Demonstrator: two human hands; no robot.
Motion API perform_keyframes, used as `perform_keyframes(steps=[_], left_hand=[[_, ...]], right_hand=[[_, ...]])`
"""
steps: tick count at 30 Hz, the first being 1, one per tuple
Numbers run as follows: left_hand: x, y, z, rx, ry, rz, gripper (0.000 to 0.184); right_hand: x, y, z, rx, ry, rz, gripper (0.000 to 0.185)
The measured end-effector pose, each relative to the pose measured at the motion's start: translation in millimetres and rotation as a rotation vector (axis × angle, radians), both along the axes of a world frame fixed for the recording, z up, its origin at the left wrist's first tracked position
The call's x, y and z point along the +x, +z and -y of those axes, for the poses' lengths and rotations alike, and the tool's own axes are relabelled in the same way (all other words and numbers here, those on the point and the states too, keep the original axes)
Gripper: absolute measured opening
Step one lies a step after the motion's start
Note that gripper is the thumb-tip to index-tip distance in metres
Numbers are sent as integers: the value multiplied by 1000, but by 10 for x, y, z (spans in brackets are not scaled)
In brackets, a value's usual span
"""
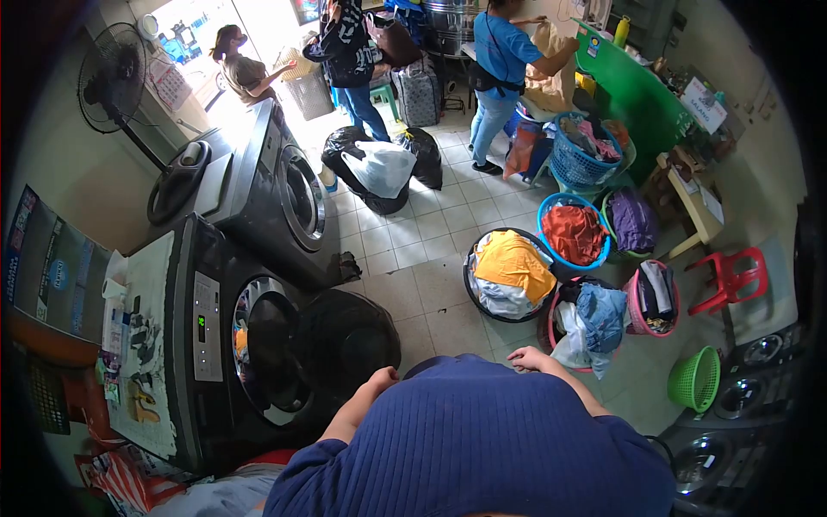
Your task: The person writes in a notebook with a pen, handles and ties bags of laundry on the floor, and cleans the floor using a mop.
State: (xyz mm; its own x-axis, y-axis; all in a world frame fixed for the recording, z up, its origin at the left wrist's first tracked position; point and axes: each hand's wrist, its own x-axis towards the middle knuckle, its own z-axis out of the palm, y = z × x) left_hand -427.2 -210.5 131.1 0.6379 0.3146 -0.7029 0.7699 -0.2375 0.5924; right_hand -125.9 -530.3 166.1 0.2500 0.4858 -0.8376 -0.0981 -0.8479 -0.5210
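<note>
My left hand (385, 376) is beside the blue shirt, with its fingers curled and nothing visible in them. The open round door (349, 340) of the dark front-loading washer (207, 327) is just left of it. At the shirt's other side, my right hand (524, 358) has its fingers slightly apart and holds nothing. Closest to that hand is a pink basket (549, 332) with blue and white clothes (600, 314). Behind it stands a black basket (471, 289) with a yellow cloth (515, 265) on top. Some clothes show inside the washer drum.
Further baskets, one blue (551, 244) and one green (694, 379), stand to the right near a red stool (732, 280). Bags (379, 168) lie on the tiled floor ahead. Three people stand at the back. A second washer (258, 185) is at the left.
</note>
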Motion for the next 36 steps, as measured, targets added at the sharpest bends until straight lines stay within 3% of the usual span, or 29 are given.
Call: perform_keyframes(steps=[5, 7, 8, 9, 10, 12, 14, 15, 17, 20, 22, 23, 26, 29, 30, 36], left_hand=[[-113, -363, -30, -49, 8, 50, 22], [-126, -523, -76, 57, -42, 86, 25], [-124, -703, -130, -55, 24, 111, 22], [-65, -389, -99, 72, -9, 160, 17], [-14, -476, -160, -5, 103, 187, 13], [264, -1, -270, 139, 225, 263, 9], [601, -21, -583, 225, 352, 608, 7], [774, 415, -743, 337, 370, 770, 10], [909, 1648, -1114, 1062, 302, 1009, 21], [577, 2889, -1736, 1437, 523, 674, 46], [166, 3369, -2226, 1726, 663, 350, 50], [-73, 3597, -2382, 1756, 703, 170, 53], [-770, 3663, -2879, 1705, 834, -163, 59], [-1304, 3423, -3026, 1228, 961, -449, 68], [-1342, 3374, -2934, 1182, 1058, -431, 69], [-1338, 3285, -2979, 1223, 1034, -448, 68]], right_hand=[[-61, 54, -8, 0, 45, 70, 28], [-19, -185, 57, 79, 90, 97, 28], [36, -291, 68, 136, 108, 96, 28], [58, -118, 22, 216, 207, 160, 28], [66, -94, -15, 213, 167, 110, 27], [155, -164, -85, 282, 223, 100, 27], [222, -122, -196, 236, 266, 108, 28], [247, -92, -266, 209, 288, 104, 28], [334, -59, -375, 197, 364, 131, 29], [361, 212, -624, 124, 461, 139, 27], [395, 248, -730, 82, 474, 136, 27], [366, 367, -810, 73, 458, 128, 27], [411, 316, -843, 84, 450, 117, 28], [420, 185, -833, 79, 472, 137, 27], [416, 108, -789, 106, 485, 126, 27], [400, 136, -709, 29, 526, 41, 30]])
